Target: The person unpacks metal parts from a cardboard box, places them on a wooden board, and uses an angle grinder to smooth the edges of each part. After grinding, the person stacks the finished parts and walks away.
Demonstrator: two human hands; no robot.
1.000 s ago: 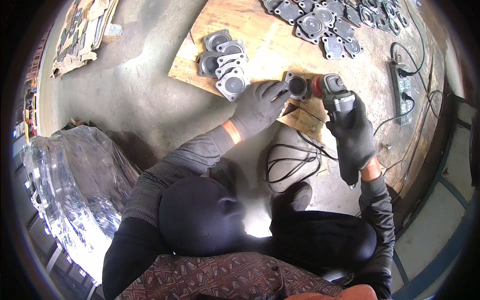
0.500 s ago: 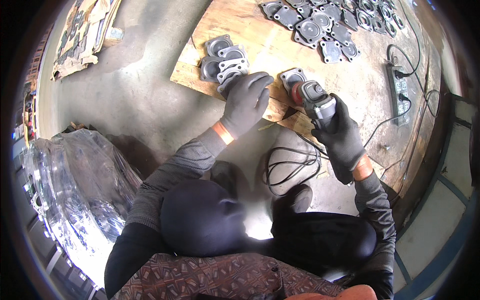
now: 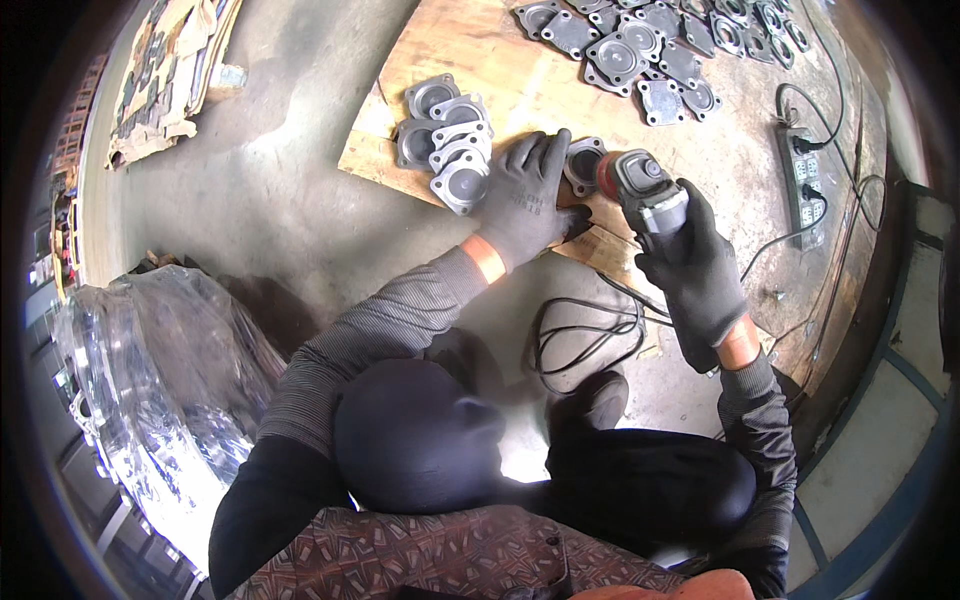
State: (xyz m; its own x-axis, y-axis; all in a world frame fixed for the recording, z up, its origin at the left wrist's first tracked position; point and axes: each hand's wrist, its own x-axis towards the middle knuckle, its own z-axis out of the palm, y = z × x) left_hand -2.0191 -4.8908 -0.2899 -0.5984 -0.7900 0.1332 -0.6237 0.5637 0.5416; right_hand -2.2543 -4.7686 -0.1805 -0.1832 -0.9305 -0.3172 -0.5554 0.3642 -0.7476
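Note:
My right hand (image 3: 705,275) is wrapped round the body of an angle grinder (image 3: 650,185). The grinder's reddish disc (image 3: 606,177) is at the right edge of a dark metal cover plate (image 3: 583,160) on the wooden tabletop. My left hand (image 3: 525,195), gloved in grey like the right, reaches to that plate's left side. Its fingers are stretched out and its thumb spread below the plate; whether they press on it I cannot tell. Just left of this hand lie several similar plates (image 3: 462,182), overlapping in a group near the table's edge.
Many more metal plates (image 3: 617,60) are piled at the table's far side. A power strip (image 3: 803,185) with plugged-in cords lies on the right. A black cable (image 3: 590,340) coils below the table's front edge. A plastic-covered bundle (image 3: 165,370) stands at left.
My left hand has moved right, from the plate group to the single plate, spreading its fingers. The grinder has shifted slightly right, and its disc is now at the plate's right edge.

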